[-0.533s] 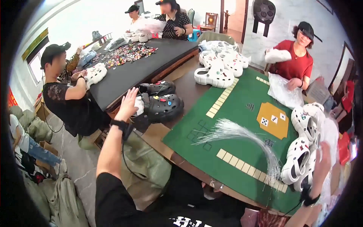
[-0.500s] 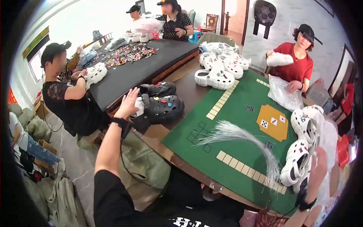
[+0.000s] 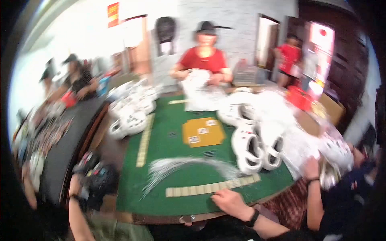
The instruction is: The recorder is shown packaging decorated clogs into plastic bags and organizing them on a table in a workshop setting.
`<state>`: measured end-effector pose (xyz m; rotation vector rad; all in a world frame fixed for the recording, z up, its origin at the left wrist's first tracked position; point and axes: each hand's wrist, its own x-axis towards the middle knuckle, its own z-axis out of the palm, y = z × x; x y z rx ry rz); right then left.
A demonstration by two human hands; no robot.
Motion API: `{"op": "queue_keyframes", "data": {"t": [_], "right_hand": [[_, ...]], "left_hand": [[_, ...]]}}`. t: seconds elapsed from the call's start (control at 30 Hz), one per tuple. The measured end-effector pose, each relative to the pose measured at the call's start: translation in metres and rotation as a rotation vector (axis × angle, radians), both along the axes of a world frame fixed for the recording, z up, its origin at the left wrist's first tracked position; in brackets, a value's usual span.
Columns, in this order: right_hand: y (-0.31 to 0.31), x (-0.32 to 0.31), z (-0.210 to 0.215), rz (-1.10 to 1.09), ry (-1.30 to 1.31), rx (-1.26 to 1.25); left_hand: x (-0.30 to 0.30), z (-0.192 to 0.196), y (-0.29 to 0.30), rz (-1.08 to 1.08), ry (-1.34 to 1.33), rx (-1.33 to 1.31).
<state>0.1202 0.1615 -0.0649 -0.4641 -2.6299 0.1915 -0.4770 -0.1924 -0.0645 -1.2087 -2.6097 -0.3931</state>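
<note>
At the left, my left hand (image 3: 74,185) is beside a pair of black clogs (image 3: 100,174) with colourful charms; its fingers are smeared by motion. My right hand (image 3: 230,203), a dark band at its wrist, is over the near edge of the green mat (image 3: 161,201) with its fingers curled in; I cannot make out whether anything is between them. Beyond it a curved bundle of thin clear strands (image 3: 181,162) lies on the mat. White clogs (image 3: 247,148) with charms stand right of the strands.
More white clogs (image 3: 132,120) are heaped at the mat's far left. A person in red (image 3: 204,58) handles a clear bag opposite. Another person's hand (image 3: 311,168) is near plastic wrapping (image 3: 297,148) at the right. A dark table (image 3: 60,148) with small charms stands left.
The view has swung right, so the table now sits more central, and the picture is blurred. My right hand now shows plainly at the near edge. The person in red now has both hands at the bag.
</note>
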Motion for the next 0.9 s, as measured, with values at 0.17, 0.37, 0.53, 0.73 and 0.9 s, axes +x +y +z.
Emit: {"op": "queue_keyframes", "data": {"t": [0.17, 0.37, 0.53, 0.73, 0.9], "right_hand": [[-0.003, 0.004, -0.014, -0.022, 0.167, -0.045], [-0.009, -0.004, -0.021, -0.012, 0.238, -0.273], [-0.047, -0.021, 0.02, 0.409, 0.203, -0.881], [-0.07, -0.031, 0.063, 0.338, 0.676, -0.635], [-0.038, -0.033, 0.026, 0.338, 0.257, -0.593]], "left_hand": [[0.014, -0.01, 0.004, 0.028, -0.064, 0.443], [0.194, 0.092, 0.05, 0.129, -0.323, 0.205], [0.289, 0.068, 0.109, -0.028, -0.315, 0.467], [0.351, 0.064, 0.149, 0.044, -0.481, 0.412], [0.364, 0.038, 0.164, -0.116, -0.596, 0.629]]}}
